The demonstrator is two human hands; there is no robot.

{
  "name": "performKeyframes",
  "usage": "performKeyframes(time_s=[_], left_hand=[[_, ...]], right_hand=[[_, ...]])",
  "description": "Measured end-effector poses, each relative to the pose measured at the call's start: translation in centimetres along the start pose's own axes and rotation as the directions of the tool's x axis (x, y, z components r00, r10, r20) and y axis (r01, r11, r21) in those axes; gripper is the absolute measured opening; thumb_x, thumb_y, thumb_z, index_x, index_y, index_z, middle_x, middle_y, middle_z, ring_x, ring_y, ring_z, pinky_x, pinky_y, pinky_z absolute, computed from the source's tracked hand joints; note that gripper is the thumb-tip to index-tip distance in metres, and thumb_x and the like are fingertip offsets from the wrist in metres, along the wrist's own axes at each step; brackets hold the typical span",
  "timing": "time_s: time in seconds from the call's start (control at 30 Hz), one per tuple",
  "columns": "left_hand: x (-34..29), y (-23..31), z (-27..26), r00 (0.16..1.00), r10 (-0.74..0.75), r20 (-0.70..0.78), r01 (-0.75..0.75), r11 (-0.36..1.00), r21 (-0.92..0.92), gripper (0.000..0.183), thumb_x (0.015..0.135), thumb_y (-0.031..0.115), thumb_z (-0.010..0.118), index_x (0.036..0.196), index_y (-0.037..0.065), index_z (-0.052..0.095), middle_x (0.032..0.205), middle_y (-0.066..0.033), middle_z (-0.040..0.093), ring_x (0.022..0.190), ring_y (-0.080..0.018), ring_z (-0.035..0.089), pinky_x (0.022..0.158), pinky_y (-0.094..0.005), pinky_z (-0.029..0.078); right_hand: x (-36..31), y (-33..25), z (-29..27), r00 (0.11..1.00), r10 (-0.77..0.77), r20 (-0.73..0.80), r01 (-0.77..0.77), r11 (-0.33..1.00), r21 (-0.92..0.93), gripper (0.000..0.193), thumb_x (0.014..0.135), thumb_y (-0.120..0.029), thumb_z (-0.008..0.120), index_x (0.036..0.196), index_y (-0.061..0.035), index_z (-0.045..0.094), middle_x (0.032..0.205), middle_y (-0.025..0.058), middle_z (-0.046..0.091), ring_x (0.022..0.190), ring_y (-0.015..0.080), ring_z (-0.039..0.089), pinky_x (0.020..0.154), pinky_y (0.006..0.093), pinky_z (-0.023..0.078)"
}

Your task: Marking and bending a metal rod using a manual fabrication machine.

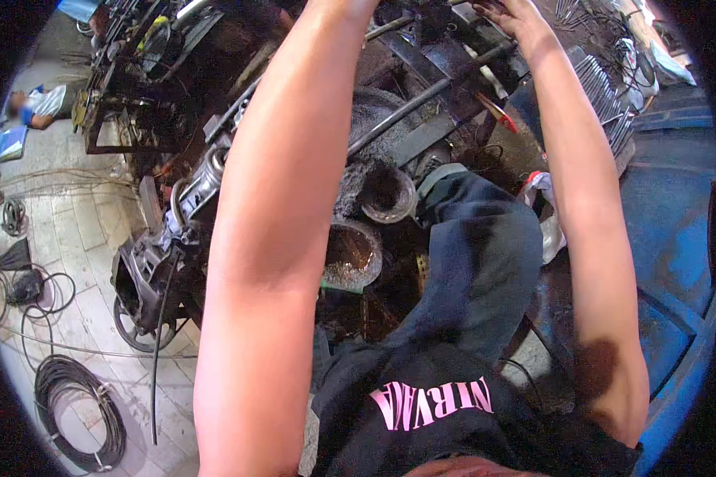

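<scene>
Both arms reach far forward to the top edge of the head view. Of my left hand (346, 4) only the wrist end shows; its fingers are cut off by the edge. My right hand (511, 17) is partly in view, its dark-smudged fingers stretched out to the left and apart, with nothing visible in them. A long metal rod (410, 105) slants up from behind my left forearm toward my right hand. Beneath it lies a flat metal bar (426, 137). What my left hand touches is hidden.
A round metal cup (390, 199) and an open container (354, 254) sit between my arms. Many thin metal rods (601, 91) lie at right, above a blue surface (668, 238). Machinery (147, 278) and coiled cable (79, 413) are at left; a person (44, 107) lies farther off.
</scene>
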State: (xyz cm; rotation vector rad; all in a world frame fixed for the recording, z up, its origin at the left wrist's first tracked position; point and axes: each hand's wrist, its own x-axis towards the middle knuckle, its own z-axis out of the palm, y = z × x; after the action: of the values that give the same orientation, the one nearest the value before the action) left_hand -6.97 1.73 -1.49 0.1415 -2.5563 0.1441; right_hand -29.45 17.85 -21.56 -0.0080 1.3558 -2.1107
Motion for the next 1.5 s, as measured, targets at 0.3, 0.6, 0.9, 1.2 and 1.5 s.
performKeyframes(time_s=[0.3,0.6,0.9,1.2,1.5], left_hand=[[1.4,1.5,-1.0,0.986,-0.061,0.156,0.052,0.997,0.064,0.025,0.08,0.02,0.065,0.093,0.001,0.074,0.091,-0.0226,0.071,0.091,-0.0376,0.07,0.08,-0.0449,0.055],[1.4,0.4,-3.0,0.931,-0.132,0.34,0.116,0.991,0.068,0.04,0.087,0.038,0.063,0.104,0.002,0.072,0.104,-0.0227,0.071,0.103,-0.0346,0.069,0.088,-0.0434,0.053],[2.5,3.0,-2.7,0.92,-0.155,0.361,0.159,0.987,0.019,0.041,0.086,0.04,0.064,0.101,0.003,0.074,0.101,-0.0228,0.072,0.099,-0.0362,0.069,0.086,-0.0439,0.054],[2.4,3.1,-3.1,0.902,-0.138,0.408,0.146,0.989,0.013,0.036,0.084,0.036,0.066,0.1,0.004,0.074,0.1,-0.022,0.072,0.098,-0.036,0.07,0.085,-0.0439,0.054],[0.5,1.7,-3.3,0.966,0.001,0.258,0.031,0.992,-0.122,0.064,0.092,0.05,0.058,0.132,0.0,0.052,0.125,-0.0255,0.06,0.126,-0.041,0.051,0.106,-0.052,0.038]], right_hand=[[-0.4,-0.3,2.1,0.994,0.053,-0.091,-0.055,0.998,-0.022,0.014,0.087,-0.007,0.052,0.084,-0.0009,0.063,0.075,0.0146,0.067,0.068,0.0316,0.068,0.063,0.0444,0.058],[-4.7,0.0,6.7,0.996,-0.04,-0.085,0.001,0.908,-0.419,0.02,0.093,-0.016,0.051,0.084,-0.006,0.066,0.073,0.0094,0.066,0.065,0.0233,0.062,0.056,0.0369,0.048],[-0.9,-0.7,1.0,0.999,0.032,-0.008,-0.032,0.877,-0.48,0.029,0.098,-0.024,0.046,0.089,-0.0096,0.07,0.079,0.0066,0.068,0.063,0.0218,0.056,0.055,0.0353,0.043],[-6.3,-4.4,3.0,0.963,-0.2,-0.183,0.062,0.819,-0.571,0.02,0.096,-0.018,0.051,0.094,-0.0048,0.066,0.075,0.0088,0.061,0.062,0.022,0.057,0.053,0.0389,0.045],[-18.1,-12.0,6.0,0.089,-0.936,0.34,0.849,-0.107,-0.518,0.019,0.091,-0.019,0.059,0.085,-0.0013,0.056,0.067,0.0045,0.052,0.055,0.0212,0.05,0.048,0.0374,0.042]])
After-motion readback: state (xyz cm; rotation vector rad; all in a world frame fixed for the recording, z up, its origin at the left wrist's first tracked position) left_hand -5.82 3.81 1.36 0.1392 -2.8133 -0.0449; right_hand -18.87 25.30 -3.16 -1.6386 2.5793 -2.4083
